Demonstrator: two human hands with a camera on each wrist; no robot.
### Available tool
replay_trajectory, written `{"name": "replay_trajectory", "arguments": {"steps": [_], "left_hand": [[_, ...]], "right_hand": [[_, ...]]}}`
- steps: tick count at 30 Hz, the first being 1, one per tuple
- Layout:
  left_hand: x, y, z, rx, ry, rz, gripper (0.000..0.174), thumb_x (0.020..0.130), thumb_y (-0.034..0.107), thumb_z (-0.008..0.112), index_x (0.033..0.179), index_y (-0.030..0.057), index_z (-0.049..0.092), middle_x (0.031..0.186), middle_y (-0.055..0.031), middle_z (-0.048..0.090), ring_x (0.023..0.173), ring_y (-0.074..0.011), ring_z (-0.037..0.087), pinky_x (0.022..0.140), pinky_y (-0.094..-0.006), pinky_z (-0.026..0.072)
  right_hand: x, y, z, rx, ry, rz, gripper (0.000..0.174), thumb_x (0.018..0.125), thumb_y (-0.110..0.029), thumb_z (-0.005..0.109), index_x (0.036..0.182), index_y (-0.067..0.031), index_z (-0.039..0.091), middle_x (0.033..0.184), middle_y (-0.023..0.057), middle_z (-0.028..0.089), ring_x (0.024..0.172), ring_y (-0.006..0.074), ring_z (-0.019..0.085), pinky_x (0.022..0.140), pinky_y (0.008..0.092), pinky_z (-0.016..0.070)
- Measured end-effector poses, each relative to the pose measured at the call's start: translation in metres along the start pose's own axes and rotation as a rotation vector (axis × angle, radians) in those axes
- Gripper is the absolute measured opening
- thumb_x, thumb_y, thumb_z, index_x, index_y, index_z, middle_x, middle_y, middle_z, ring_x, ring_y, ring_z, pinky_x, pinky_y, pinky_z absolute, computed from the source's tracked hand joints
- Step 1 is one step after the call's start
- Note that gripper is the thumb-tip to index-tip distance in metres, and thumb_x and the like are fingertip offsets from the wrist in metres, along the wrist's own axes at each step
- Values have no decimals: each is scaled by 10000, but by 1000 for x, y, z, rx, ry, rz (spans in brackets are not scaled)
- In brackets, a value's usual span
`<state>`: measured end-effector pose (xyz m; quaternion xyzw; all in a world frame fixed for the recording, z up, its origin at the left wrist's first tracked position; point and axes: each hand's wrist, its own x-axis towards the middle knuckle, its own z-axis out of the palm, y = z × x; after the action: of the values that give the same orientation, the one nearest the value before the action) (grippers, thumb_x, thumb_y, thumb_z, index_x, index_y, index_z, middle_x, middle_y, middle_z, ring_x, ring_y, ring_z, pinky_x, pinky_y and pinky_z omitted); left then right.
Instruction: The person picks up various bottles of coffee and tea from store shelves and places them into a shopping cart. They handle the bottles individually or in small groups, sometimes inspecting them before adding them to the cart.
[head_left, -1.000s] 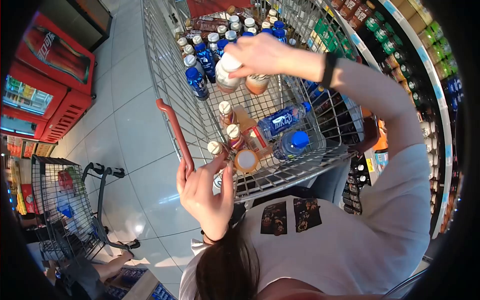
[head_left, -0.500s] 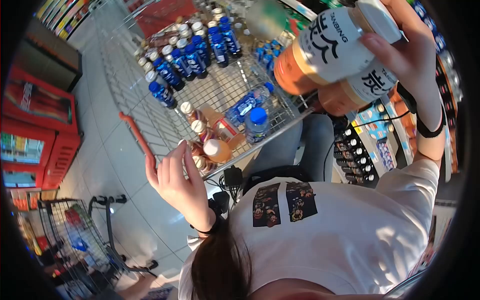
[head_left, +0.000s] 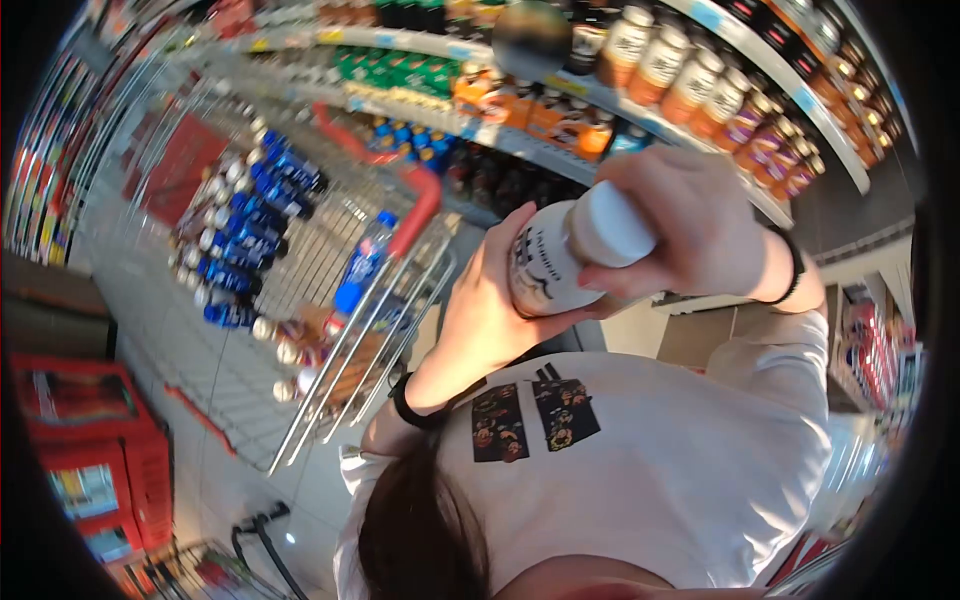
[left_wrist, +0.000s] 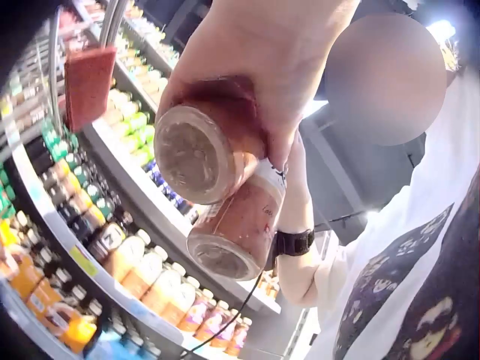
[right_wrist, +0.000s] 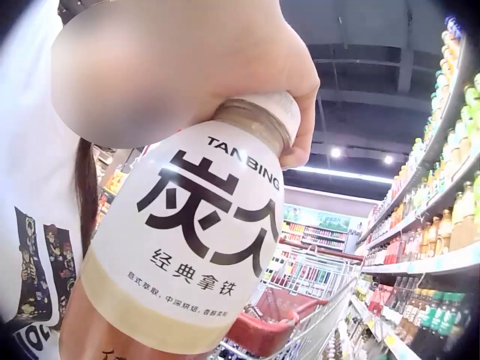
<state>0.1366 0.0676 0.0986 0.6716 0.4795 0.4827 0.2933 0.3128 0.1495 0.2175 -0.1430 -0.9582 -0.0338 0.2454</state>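
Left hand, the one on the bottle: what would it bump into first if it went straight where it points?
The left hand already touches the white-labelled bottle. Just past that comes the right hand, probably its next bump, though depth is hard to judge.

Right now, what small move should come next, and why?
Probably firm the left hand around the bottle before the right hand eases off its white cap: both hands share this bottle, and the left wrist view shows a second bottle close beside it.
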Motion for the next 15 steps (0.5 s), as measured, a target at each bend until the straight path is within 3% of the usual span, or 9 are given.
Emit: {"name": "replay_trajectory", "arguments": {"steps": [2, 4, 5, 6, 7, 9, 12, 13, 15], "left_hand": [[14, -12, 26, -238, -37, -63, 875, 538, 217, 848, 1271, 63, 396, 1147, -161, 552, 1061, -291, 556, 890, -372, 452], [27, -31, 40, -341, -303, -86, 855, 535, 178, 837, 1261, 47, 405, 1164, -121, 551, 1061, -232, 552, 905, -355, 439], [25, -49, 50, -601, -414, -195, 869, 523, 168, 833, 1267, 40, 402, 1174, -98, 546, 1056, -211, 547, 913, -352, 432], [19, -69, 59, -854, -524, -316, 882, 512, 158, 829, 1272, 33, 400, 1184, -76, 540, 1051, -190, 543, 920, -349, 425], [22, -81, 62, -874, -549, -240, 939, 489, 180, 827, 1297, 19, 377, 1211, -73, 526, 1068, -191, 533, 945, -342, 404], [22, -82, 74, -1178, -638, -303, 947, 481, 206, 829, 1297, 17, 388, 1199, -77, 536, 1067, -186, 534, 950, -331, 395], [19, -92, 91, -1286, -910, -402, 931, 490, 264, 842, 1276, 17, 408, 1237, -79, 503, 1105, -168, 498, 967, -318, 370], [14, -110, 103, -1193, -1034, -411, 914, 507, 278, 842, 1267, 13, 409, 1256, -76, 480, 1131, -167, 473, 983, -321, 353], [8, -122, 119, -976, -1210, -392, 903, 558, 232, 816, 1314, 37, 361, 1265, -74, 478, 1108, -157, 490, 959, -328, 380]], "right_hand": [[-22, 6, -3, -10, -14, 80, 634, 563, -474, 798, 920, -2, 573, 675, 81, 566, 559, 243, 572, 472, 306, 450], [-44, 12, 4, -83, 41, 120, 657, 533, -493, 800, 922, -8, 586, 642, 61, 558, 543, 220, 567, 446, 296, 433], [-51, 11, 5, -111, 114, 166, 546, 597, -476, 758, 865, -33, 582, 580, 36, 500, 499, 180, 534, 423, 281, 420], [-61, 11, 4, -75, 127, 296, 543, 589, -460, 771, 864, -29, 587, 579, 38, 504, 499, 175, 537, 425, 275, 421], [-73, 11, 4, -33, 144, 424, 541, 580, -445, 783, 863, -25, 593, 578, 40, 507, 500, 169, 540, 428, 269, 421], [-102, 13, 10, 44, 189, 695, 504, 568, -375, 821, 850, -20, 601, 541, 33, 514, 474, 152, 540, 435, 255, 423], [-145, 15, 51, 135, 283, 997, 452, 586, -355, 818, 817, -41, 588, 497, 15, 499, 435, 154, 528, 426, 268, 419], [-154, 12, 68, 129, 234, 1071, 429, 565, -268, 836, 862, -66, 603, 531, 25, 553, 455, 121, 537, 447, 247, 426], [-165, -8, 106, 108, 116, 1147, 392, 658, -349, 774, 838, -65, 572, 519, 31, 548, 453, 171, 552, 443, 284, 430]]}}
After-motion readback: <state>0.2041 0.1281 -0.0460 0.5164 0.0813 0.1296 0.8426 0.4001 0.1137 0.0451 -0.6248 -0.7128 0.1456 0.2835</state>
